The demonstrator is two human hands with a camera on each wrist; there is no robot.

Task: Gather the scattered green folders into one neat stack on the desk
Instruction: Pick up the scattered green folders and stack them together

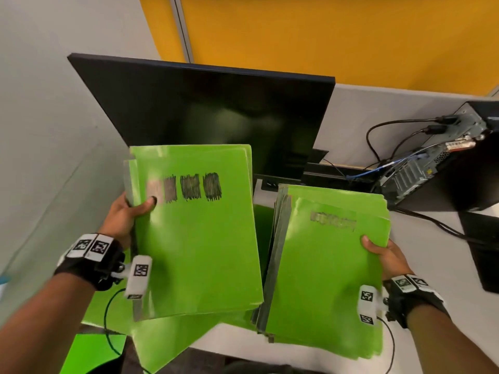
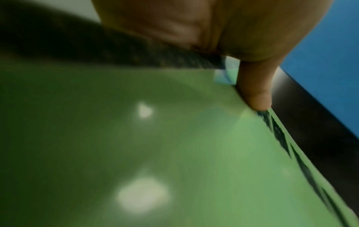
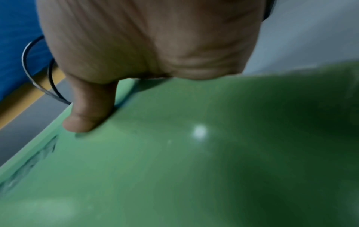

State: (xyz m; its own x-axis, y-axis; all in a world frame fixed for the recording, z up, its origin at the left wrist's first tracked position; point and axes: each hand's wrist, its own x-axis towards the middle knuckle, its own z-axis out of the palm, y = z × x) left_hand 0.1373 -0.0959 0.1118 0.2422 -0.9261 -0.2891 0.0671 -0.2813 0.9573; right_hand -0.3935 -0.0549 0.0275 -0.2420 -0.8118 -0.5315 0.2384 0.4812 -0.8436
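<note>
My left hand (image 1: 129, 214) grips the left edge of a bundle of green folders (image 1: 199, 238) with black scribbled patches on its cover, thumb on top; the same cover (image 2: 136, 153) fills the left wrist view under the thumb (image 2: 254, 92). My right hand (image 1: 383, 255) holds a second bundle of green folders (image 1: 324, 279) by its right edge, thumb pressed on the cover (image 3: 174, 169). Both bundles are lifted above the desk, side by side and slightly tilted. More green folders (image 1: 172, 338) lie beneath them near the front edge of the desk.
A dark monitor (image 1: 216, 117) stands right behind the folders. A black computer case (image 1: 459, 163) with cables (image 1: 378, 141) sits at the right on the white desk (image 1: 351, 117). A grey partition rises at the left, a yellow wall behind.
</note>
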